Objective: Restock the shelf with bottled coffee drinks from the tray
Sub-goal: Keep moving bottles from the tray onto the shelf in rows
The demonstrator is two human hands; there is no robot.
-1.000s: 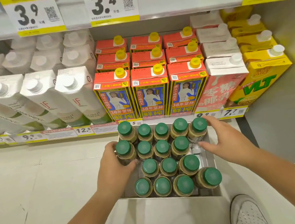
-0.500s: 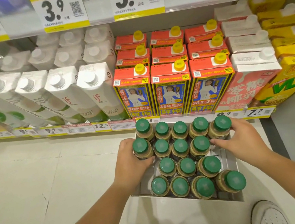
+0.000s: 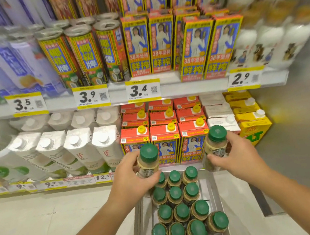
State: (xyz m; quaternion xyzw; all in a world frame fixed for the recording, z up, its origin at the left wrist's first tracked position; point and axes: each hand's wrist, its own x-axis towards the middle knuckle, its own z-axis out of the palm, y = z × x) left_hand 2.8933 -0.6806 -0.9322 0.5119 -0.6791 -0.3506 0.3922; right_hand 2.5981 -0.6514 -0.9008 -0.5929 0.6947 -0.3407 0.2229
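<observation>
Shelving [image 3: 186,89] fills the view ahead of me, its boards packed with drinks. White cartons [image 3: 81,151] stand on the lower board's left and red-topped cartons [image 3: 165,136] at its middle. Tall cans [image 3: 85,55] stand on the board above, and yellow price tags [image 3: 91,97] run along the front edges. Pale floor [image 3: 35,231] spreads below. Just in front of the lower board's edge sits the silver tray [image 3: 138,223], with green-capped coffee bottles [image 3: 176,194] standing upright in rows; a bare strip shows along its right wall. My left hand [image 3: 128,182] hovers over the tray's far left corner, fingers curled round a first bottle [image 3: 149,159] at its label. My right hand [image 3: 237,156] is over the far right corner, gripping a second bottle [image 3: 215,144] the same way. Both are upright, above the tray's rows, in front of the red-topped cartons.
</observation>
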